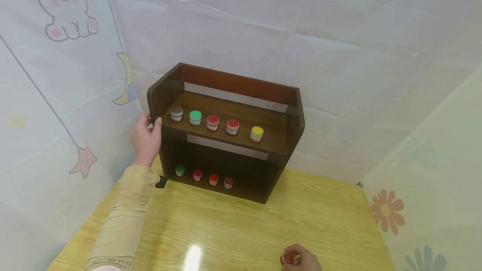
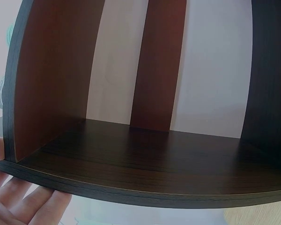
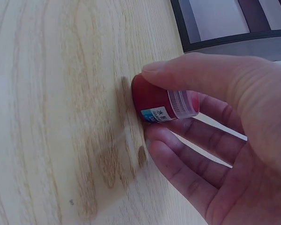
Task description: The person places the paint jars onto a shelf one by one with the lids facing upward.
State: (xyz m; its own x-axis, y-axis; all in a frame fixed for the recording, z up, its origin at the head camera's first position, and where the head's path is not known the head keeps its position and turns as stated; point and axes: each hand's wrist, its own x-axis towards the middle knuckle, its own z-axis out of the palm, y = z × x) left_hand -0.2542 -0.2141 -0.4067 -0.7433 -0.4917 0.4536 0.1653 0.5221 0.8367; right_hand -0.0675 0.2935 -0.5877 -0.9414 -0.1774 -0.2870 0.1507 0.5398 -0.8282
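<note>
My left hand (image 1: 147,140) grips the left side panel of a dark brown two-tier shelf (image 1: 226,103), thumb at the front edge and fingers around the outside. In the left wrist view its fingers (image 2: 35,201) lie along the outer face of that panel. Low on the right, my right hand (image 1: 306,260) pinches a small red paint jar (image 3: 152,96) between thumb and fingers. The jar has a clear cap and a white and blue label, and it is held tilted close over the wooden table (image 3: 42,112).
On the upper tier stand several paint jars: brown (image 1: 176,114), green (image 1: 195,118), two red (image 1: 212,123) and yellow (image 1: 257,134). Several more, including a dark green one (image 1: 180,170), line the lower tier. A printed white cloth (image 1: 357,74) hangs behind and at both sides.
</note>
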